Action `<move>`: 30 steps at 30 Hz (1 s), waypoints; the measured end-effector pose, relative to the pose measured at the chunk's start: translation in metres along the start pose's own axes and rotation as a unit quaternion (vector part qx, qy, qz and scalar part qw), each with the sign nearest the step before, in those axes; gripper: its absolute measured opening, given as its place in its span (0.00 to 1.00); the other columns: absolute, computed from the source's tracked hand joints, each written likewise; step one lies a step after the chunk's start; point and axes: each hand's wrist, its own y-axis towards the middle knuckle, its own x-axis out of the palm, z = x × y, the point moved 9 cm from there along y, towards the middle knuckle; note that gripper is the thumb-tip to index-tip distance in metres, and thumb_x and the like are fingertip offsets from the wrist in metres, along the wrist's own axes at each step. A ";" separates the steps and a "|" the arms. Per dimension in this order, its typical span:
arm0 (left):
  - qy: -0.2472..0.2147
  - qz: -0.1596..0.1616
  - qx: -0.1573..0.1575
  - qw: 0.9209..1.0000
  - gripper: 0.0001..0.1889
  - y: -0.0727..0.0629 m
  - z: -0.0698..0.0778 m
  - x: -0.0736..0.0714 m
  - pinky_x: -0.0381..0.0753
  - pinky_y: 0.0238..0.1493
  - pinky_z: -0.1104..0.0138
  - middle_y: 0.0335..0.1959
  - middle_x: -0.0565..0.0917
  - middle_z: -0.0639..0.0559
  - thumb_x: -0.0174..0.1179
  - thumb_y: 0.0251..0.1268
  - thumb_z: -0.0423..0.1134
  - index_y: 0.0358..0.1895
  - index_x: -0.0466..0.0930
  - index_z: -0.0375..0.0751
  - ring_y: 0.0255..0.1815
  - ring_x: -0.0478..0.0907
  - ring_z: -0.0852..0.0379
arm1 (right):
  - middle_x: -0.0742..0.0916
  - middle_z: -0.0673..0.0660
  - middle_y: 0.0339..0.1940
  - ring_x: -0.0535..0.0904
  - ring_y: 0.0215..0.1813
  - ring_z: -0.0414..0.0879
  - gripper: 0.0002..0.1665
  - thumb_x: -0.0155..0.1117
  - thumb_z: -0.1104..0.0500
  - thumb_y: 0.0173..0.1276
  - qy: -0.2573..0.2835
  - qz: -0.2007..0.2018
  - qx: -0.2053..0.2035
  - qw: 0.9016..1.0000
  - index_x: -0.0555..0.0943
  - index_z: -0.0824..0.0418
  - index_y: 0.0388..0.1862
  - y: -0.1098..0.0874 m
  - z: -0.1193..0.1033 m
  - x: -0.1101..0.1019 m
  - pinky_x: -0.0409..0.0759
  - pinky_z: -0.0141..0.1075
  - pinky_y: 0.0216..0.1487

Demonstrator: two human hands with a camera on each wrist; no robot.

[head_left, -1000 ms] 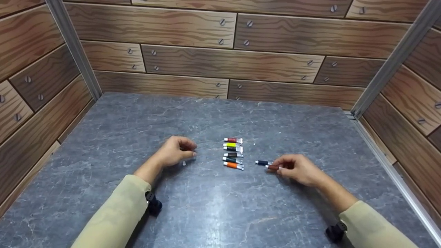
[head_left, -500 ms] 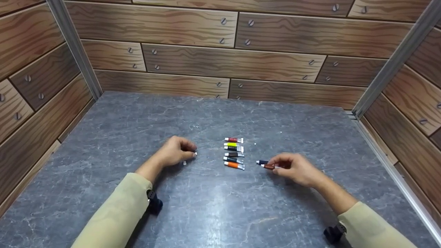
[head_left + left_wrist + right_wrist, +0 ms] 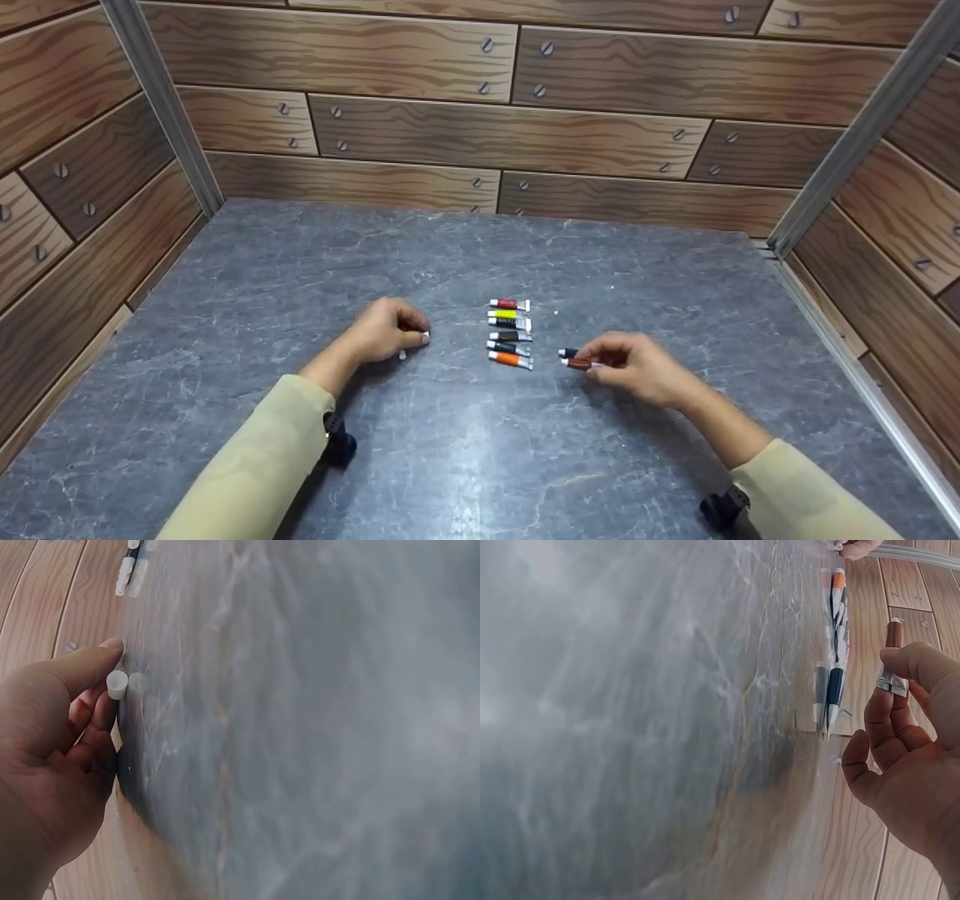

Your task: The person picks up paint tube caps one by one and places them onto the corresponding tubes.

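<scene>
In the head view my left hand [image 3: 384, 330] is at left on the table, pinching a small white cap [image 3: 427, 337] between thumb and finger. A second white cap [image 3: 117, 685] stands on the table beside that hand. My right hand [image 3: 630, 364] grips the flat crimped end of a reddish-brown paint tube [image 3: 894, 636], held up off the table. Just behind it lies a dark blue paint tube [image 3: 835, 688], partly covered by the fingers in the head view. Between the hands several paint tubes lie in a column, an orange one [image 3: 510, 360] nearest and a red one [image 3: 508, 304] farthest.
A yellow tube [image 3: 502, 315] and several dark tubes lie close together within the column. A tiny white bit [image 3: 556, 313] lies to its right. Wood-patterned walls [image 3: 420, 127] enclose the grey marbled table [image 3: 450, 465] at the back and sides.
My right hand has moved a little left with the reddish-brown tube, which now points farther toward the column. A white cap has come into sight at my left fingertips; that hand has barely moved.
</scene>
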 end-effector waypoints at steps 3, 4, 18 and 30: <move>0.008 0.004 0.011 1.000 0.05 -0.002 0.004 -0.001 0.81 0.46 0.63 0.37 0.89 0.50 0.75 0.62 0.31 0.40 0.92 0.36 0.37 0.80 0.60 | 0.89 0.57 0.41 0.80 0.38 0.42 0.14 0.74 0.68 0.67 -0.003 0.001 0.001 1.000 0.89 0.64 0.51 0.001 -0.002 0.001 0.78 0.30 0.40; 0.009 0.005 0.015 1.000 0.04 -0.002 0.005 -0.001 0.81 0.45 0.63 0.37 0.89 0.49 0.74 0.62 0.31 0.39 0.92 0.36 0.37 0.80 0.60 | 0.90 0.57 0.41 0.80 0.38 0.42 0.14 0.74 0.68 0.67 -0.005 0.001 0.002 1.000 0.89 0.64 0.51 0.001 -0.002 0.001 0.79 0.30 0.40; 0.009 -0.003 -0.023 1.000 0.04 -0.005 0.015 -0.003 0.83 0.46 0.61 0.37 0.89 0.51 0.68 0.71 0.32 0.42 0.90 0.35 0.36 0.82 0.58 | 0.90 0.57 0.43 0.79 0.37 0.43 0.15 0.73 0.67 0.66 -0.009 0.005 0.006 1.000 0.89 0.62 0.52 0.005 -0.010 0.002 0.77 0.30 0.38; -0.057 0.030 0.031 0.997 0.05 -0.019 0.062 0.002 0.84 0.45 0.60 0.37 0.90 0.50 0.67 0.73 0.32 0.45 0.89 0.33 0.39 0.83 0.57 | 0.92 0.60 0.48 0.83 0.42 0.42 0.15 0.68 0.70 0.69 0.040 0.008 -0.017 0.999 0.89 0.65 0.53 0.009 -0.021 0.010 0.80 0.28 0.40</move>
